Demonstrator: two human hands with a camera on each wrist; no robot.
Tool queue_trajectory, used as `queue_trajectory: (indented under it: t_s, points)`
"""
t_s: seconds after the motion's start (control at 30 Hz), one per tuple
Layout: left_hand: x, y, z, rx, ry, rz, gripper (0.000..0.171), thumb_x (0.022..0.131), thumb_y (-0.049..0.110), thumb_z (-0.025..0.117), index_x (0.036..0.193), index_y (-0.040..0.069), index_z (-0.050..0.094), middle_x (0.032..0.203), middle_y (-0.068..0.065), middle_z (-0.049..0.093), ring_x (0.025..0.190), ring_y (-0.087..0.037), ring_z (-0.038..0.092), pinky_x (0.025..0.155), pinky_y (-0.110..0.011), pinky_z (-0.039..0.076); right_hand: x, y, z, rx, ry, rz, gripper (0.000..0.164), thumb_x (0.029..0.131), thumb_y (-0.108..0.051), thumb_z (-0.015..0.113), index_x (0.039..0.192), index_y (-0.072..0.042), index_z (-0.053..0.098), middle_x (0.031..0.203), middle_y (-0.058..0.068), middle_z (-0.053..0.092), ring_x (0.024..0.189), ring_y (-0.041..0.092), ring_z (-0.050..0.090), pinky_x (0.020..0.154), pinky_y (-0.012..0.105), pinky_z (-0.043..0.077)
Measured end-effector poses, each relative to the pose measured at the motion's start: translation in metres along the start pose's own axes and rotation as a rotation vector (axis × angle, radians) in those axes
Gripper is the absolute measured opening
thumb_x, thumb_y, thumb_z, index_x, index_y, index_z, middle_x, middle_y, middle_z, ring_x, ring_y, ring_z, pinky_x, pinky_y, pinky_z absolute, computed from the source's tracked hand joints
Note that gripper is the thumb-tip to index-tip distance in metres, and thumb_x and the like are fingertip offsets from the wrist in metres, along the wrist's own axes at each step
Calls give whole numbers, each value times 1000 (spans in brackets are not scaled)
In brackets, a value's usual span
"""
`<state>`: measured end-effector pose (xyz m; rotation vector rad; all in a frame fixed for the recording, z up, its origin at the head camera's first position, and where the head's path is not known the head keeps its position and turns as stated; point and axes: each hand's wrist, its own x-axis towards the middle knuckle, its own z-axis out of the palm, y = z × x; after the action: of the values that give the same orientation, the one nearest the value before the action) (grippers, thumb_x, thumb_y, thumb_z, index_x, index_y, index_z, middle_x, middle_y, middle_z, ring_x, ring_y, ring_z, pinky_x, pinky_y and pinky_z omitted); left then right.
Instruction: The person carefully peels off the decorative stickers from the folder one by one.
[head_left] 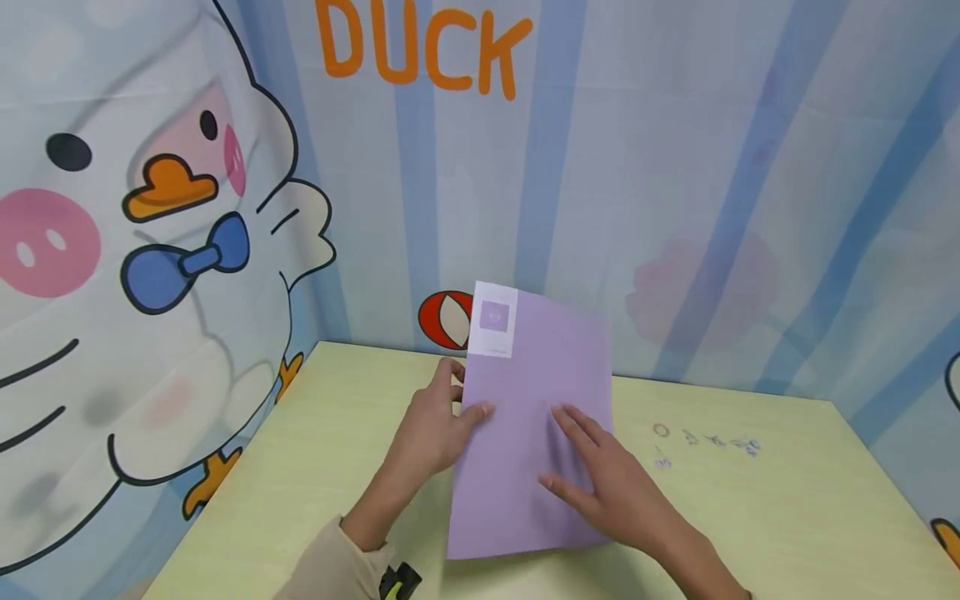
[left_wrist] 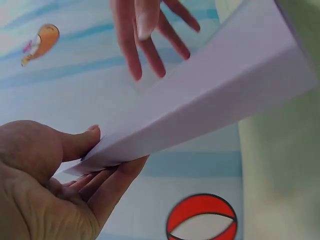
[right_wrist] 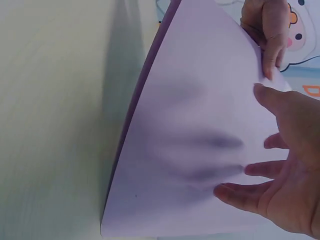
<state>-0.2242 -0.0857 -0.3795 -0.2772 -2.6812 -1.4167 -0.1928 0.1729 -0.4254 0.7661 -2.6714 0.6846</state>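
Note:
A light purple folder [head_left: 536, 467] with a flat spine stands raised and tilted over the table, a white label [head_left: 493, 343] at its top left corner. My left hand [head_left: 431, 425] grips its left edge, thumb on the front and fingers behind, as the left wrist view shows the left hand [left_wrist: 55, 185] from the side. My right hand [head_left: 607, 483] is spread before the front cover. In the right wrist view the right hand [right_wrist: 290, 160] has its fingers apart and casts shadows on the cover; whether the fingertips touch it I cannot tell.
Several small flat marks or scraps [head_left: 712, 440] lie on the pale yellow table [head_left: 810, 517] to the right, too small to identify. A cloth backdrop [head_left: 637, 167] with a duck print rises behind and at the left. Something black [head_left: 401, 581] shows by the left sleeve.

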Motion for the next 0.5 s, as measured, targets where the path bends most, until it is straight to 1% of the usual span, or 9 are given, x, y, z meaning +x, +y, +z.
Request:
queue_trajectory:
  t_s: [0.1, 0.17, 0.23, 0.3, 0.37, 0.43, 0.5]
  points:
    - [-11, 16, 2, -53, 33, 52, 39, 102, 20, 74, 129, 12, 48, 125, -18, 75, 88, -26, 79, 73, -41, 63, 3, -3, -6, 62, 63, 11, 82, 100, -40, 75, 166, -9, 36, 169, 18, 36, 149, 41, 44, 107, 58, 51]
    - [-18, 26, 5, -80, 58, 106, 40, 103, 20, 73, 133, 13, 48, 127, -17, 75, 89, -28, 80, 74, -41, 64, 4, -6, -10, 128, 108, 14, 83, 101, -35, 75, 168, -12, 31, 172, 16, 30, 151, 39, 41, 103, 54, 54]
    - [-26, 35, 8, -85, 82, 173, 41, 103, 21, 72, 137, 14, 49, 129, -15, 74, 90, -28, 80, 76, -41, 65, 6, -8, -14, 199, 158, 10, 84, 102, -29, 75, 170, -15, 27, 174, 12, 25, 153, 38, 39, 99, 49, 57]
    - [-33, 43, 12, -93, 88, 242, 41, 104, 21, 71, 139, 15, 50, 129, -12, 75, 91, -27, 80, 77, -39, 65, 7, -10, -18, 258, 212, -2, 86, 101, -22, 75, 171, -17, 24, 176, 8, 22, 154, 36, 37, 96, 46, 59]
    - [-39, 50, 16, -93, 86, 300, 41, 105, 20, 70, 141, 15, 51, 130, -10, 75, 92, -26, 80, 79, -36, 64, 8, -13, -22, 298, 259, -19, 87, 101, -16, 74, 171, -19, 22, 176, 5, 20, 155, 34, 35, 94, 45, 59]
    - [-43, 55, 21, -82, 85, 344, 42, 105, 19, 70, 142, 16, 51, 129, -8, 75, 94, -24, 80, 79, -34, 64, 9, -16, -26, 321, 290, -33, 87, 101, -12, 72, 171, -20, 21, 177, 3, 18, 156, 33, 34, 93, 46, 59]
    - [-47, 58, 26, -70, 88, 372, 43, 104, 18, 71, 143, 16, 52, 129, -8, 75, 96, -23, 79, 79, -32, 64, 9, -18, -29, 330, 309, -41, 86, 102, -11, 70, 171, -21, 20, 177, 2, 17, 156, 32, 34, 92, 46, 60]
